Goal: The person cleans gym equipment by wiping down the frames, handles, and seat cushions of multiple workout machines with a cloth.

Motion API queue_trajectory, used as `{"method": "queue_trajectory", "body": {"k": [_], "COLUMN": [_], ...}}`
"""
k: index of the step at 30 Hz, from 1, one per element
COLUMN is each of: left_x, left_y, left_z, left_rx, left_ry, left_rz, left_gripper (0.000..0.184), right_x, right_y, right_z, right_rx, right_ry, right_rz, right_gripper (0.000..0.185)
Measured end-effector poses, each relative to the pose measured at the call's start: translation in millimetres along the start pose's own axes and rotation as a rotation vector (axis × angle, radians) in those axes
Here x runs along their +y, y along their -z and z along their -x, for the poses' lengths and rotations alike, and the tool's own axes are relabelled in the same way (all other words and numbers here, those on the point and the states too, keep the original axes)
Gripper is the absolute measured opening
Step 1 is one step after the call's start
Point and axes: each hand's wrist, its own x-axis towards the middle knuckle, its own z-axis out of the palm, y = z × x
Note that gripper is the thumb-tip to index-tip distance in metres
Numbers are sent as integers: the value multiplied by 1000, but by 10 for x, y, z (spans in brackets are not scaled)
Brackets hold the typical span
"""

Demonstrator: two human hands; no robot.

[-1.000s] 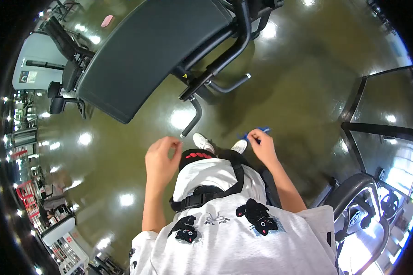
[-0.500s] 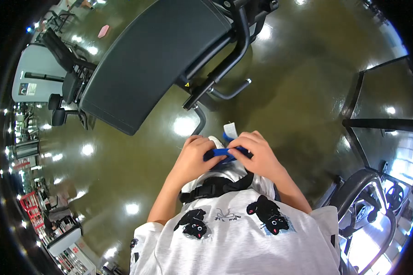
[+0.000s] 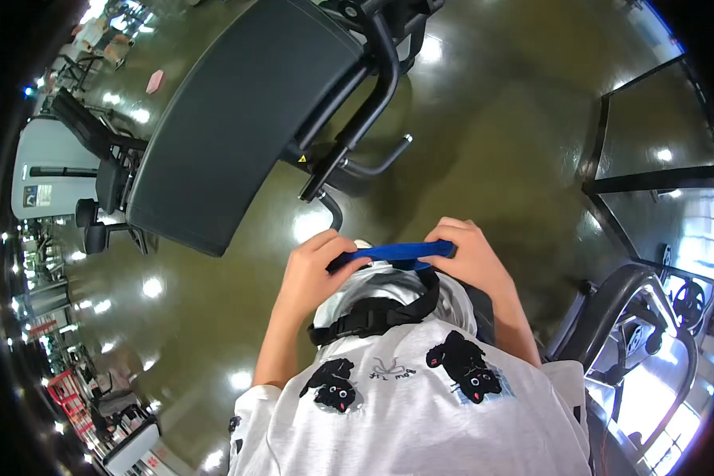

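A blue strap point(image 3: 397, 251) is stretched sideways in front of my waist. My left hand point(image 3: 317, 271) pinches its left end between thumb and fingers, and my right hand point(image 3: 470, 255) grips the right end. Part of the strap hangs behind the stretched length. Just below it, a black belt with a buckle point(image 3: 366, 317) goes round my waist over a white shirt point(image 3: 404, 397). My shoes are mostly hidden behind the strap and hands.
A large black padded bench point(image 3: 246, 111) with bent metal handles point(image 3: 381, 159) stands ahead. Gym machines point(image 3: 107, 159) line the left, with a pink object point(image 3: 155, 81) on the floor. Black-framed panels point(image 3: 650, 182) and a curved machine frame point(image 3: 619, 309) are at right. A person point(image 3: 113, 40) is far left.
Both hands came together on the blue strap, which was at the right hand earlier, then drew apart and pulled it out straight. The view has shifted slightly.
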Motion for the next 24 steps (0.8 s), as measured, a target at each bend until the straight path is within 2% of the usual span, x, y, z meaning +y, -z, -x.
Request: {"method": "queue_trajectory", "body": {"k": [3, 7, 9, 11, 13, 14, 24], "left_x": [-52, 0, -14, -40, -69, -86, -138], "left_y": [-49, -177, -297, -381, -462, -504, -740], "left_z": [-38, -67, -70, -72, -66, -63, -137], "left_rx": [-69, -130, -205, -230, -260, -268, -164], "left_ry": [-38, -49, 50, 41, 35, 67, 227], "left_rz": [-172, -213, -137, -144, -149, -218, -445], "left_gripper": [22, 23, 23, 22, 21, 20, 15], "right_x": [80, 82, 199, 247, 296, 339, 775], "right_y": [147, 319, 419, 454, 468, 471, 484], "right_z": [79, 192, 311, 385, 466, 505, 771], "right_rx": [43, 98, 250, 311, 457, 482, 493], "right_ry": [123, 103, 59, 38, 33, -1, -159], "right_rz": [93, 58, -44, -25, 173, 171, 335], "right_gripper": [17, 17, 18, 16, 14, 13, 11]}}
